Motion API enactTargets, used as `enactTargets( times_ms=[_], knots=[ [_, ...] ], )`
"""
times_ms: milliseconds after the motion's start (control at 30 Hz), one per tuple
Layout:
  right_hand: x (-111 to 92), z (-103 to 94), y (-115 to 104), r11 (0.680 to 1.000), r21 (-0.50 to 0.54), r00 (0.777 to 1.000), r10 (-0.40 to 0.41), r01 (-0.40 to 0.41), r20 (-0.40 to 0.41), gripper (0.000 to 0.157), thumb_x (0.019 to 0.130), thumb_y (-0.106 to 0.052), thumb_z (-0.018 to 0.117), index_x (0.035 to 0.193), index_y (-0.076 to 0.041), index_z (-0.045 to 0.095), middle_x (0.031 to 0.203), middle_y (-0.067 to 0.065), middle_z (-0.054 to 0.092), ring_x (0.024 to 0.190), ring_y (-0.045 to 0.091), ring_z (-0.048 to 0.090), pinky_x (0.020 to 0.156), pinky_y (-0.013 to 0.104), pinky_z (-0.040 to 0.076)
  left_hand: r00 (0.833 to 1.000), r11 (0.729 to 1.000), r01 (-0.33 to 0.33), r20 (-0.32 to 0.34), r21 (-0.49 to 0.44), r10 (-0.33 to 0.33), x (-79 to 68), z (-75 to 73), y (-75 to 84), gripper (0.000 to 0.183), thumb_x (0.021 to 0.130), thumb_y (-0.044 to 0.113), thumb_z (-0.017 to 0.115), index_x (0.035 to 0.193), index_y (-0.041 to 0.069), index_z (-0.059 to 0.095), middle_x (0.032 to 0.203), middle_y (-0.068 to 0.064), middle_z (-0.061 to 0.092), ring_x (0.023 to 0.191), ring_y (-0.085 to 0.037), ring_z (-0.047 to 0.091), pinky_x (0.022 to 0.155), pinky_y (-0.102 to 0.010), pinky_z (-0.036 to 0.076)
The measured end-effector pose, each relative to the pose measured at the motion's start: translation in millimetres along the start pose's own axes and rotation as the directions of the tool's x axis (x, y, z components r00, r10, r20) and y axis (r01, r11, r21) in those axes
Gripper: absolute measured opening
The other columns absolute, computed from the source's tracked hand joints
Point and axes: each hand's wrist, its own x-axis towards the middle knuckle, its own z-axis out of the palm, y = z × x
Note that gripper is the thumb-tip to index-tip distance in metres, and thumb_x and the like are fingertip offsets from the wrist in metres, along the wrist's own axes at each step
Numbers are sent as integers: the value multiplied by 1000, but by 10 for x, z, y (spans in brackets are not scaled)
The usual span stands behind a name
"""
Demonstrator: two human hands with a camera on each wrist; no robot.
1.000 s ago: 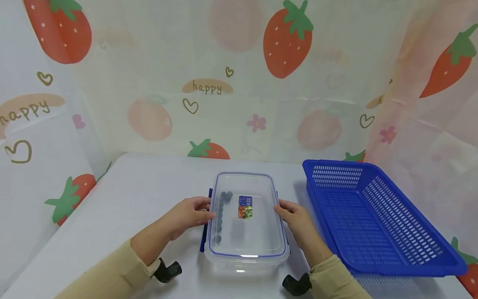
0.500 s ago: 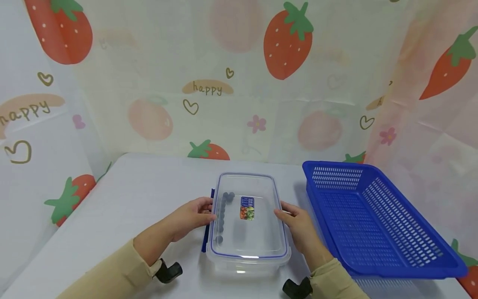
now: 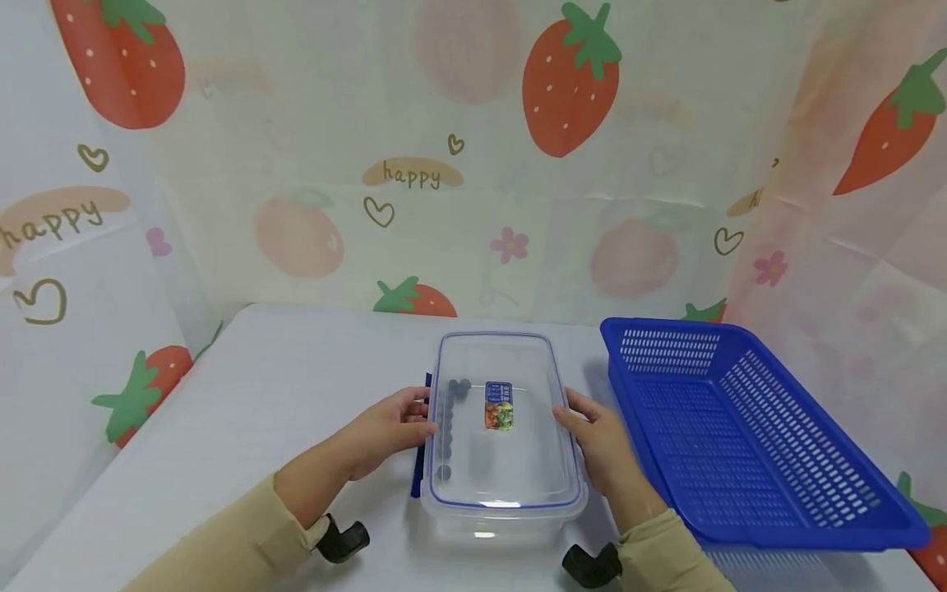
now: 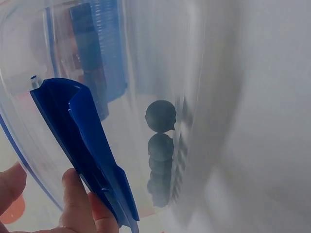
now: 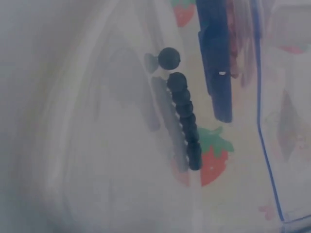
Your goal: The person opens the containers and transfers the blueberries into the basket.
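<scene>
- The clear box (image 3: 518, 460) is between the left hand (image 3: 381, 432) and right hand (image 3: 608, 452), left of the blue basket (image 3: 740, 444).
- Both hands grip its sides, thumbs at the upper edge.
- The left wrist view shows the latch's (image 4: 95, 141) hollow inside.
- The right wrist view shows dark balls (image 5: 183, 107): one apart, others touching.

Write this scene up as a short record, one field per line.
Box: clear plastic, lid on
Contents: dark balls, mostly in a row near the left wall
Blue latch: on the box's left side, swung outward
Left hand: grips the box's left edge
Right hand: grips the box's right edge
Basket: blue, slotted, right of the box
</scene>
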Motion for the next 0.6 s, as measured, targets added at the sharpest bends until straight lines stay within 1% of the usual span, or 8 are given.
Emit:
enactTargets(
  times_ms=[67, 200, 300, 433, 500, 600],
  knots=[
    [-4, -3, -18, 1000, 4, 1000, -2, 2, -9, 51, 88, -10, 59, 134, 1, 42, 133, 21, 45, 96, 19, 58, 76, 31, 52, 1000, 1000, -1, -9, -7, 1, -3, 18, -1, 62, 85, 15, 65, 138, 10, 34, 123, -12, 47, 104, -22, 51, 94, -39, 44],
    [-22, -4, -45, 1000, -1, 999, 5, -5, -32, 50, 89, -10, 58, 135, 0, 41, 132, 20, 45, 91, 17, 59, 73, 30, 52, 1000, 1000, 0, -19, -14, 0, 1, 46, -3, 63, 84, 15, 65, 139, 12, 34, 123, -11, 47, 103, -22, 51, 93, -39, 45],
    [-31, 0, -60, 1000, 1, 999, 5, -5, -46, 50, 89, -11, 57, 136, 0, 40, 124, 23, 51, 84, 16, 61, 70, 30, 53, 1000, 1000, 1, -22, 10, -1, 5, 55, -1, 65, 83, 15, 66, 139, 13, 34, 124, -11, 46, 104, -22, 50, 92, -38, 46],
    [-35, -1, -80, 999, -3, 998, -32, 32, -59, 49, 90, -7, 54, 136, 2, 38, 111, 27, 57, 76, 13, 62, 67, 27, 53, 999, 998, 11, -38, 57, -9, 11, 60, 13, 67, 81, 18, 69, 140, 16, 35, 127, -11, 44, 105, -22, 51, 91, -37, 47],
    [-35, -1, -98, 998, -16, 996, -61, 60, -61, 48, 90, -5, 53, 135, 3, 39, 112, 27, 56, 77, 11, 60, 68, 24, 52, 999, 997, 17, -52, 74, -13, 10, 61, 27, 68, 81, 20, 70, 140, 17, 36, 127, -10, 44, 105, -22, 52, 90, -36, 48],
    [-38, 2, -128, 995, -38, 994, -89, 87, -67, 46, 90, -2, 52, 134, 5, 40, 118, 26, 52, 83, 8, 56, 70, 19, 50, 997, 996, 21, -75, 90, -14, 7, 67, 51, 69, 79, 20, 71, 139, 18, 38, 123, -10, 46, 103, -22, 53, 88, -36, 49]
  ],
)
